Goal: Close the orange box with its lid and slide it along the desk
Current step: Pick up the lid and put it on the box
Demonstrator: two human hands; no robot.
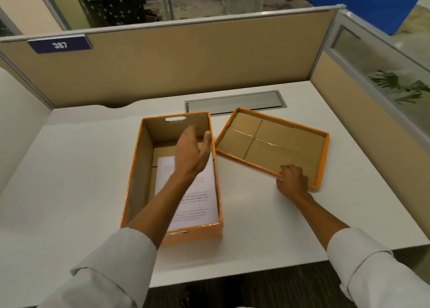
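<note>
Two pale sleeves [111, 268] reach in over the near edge of the white desk [69, 168]. The orange box [133, 179] stands on the desk, uncovered, with printed paper [197, 200] lying flat on its floor. The left hand [192, 152] hangs over the box's far half with fingers spread and thumb out, gripping nothing. Right of the box, the right hand [293, 182] pinches the near rim of the lid [274, 142], fingertips curled over the edge into the tray. The lid lies inside-up on the desk just right of the box, turned at an angle, its near-left corner close to the box wall. Beyond the box, a grey cable flap [235, 102] is set into the desk. Behind that stands a tan partition [197, 58] carrying a blue plate [59, 43] reading 387, up and left of the box.
</note>
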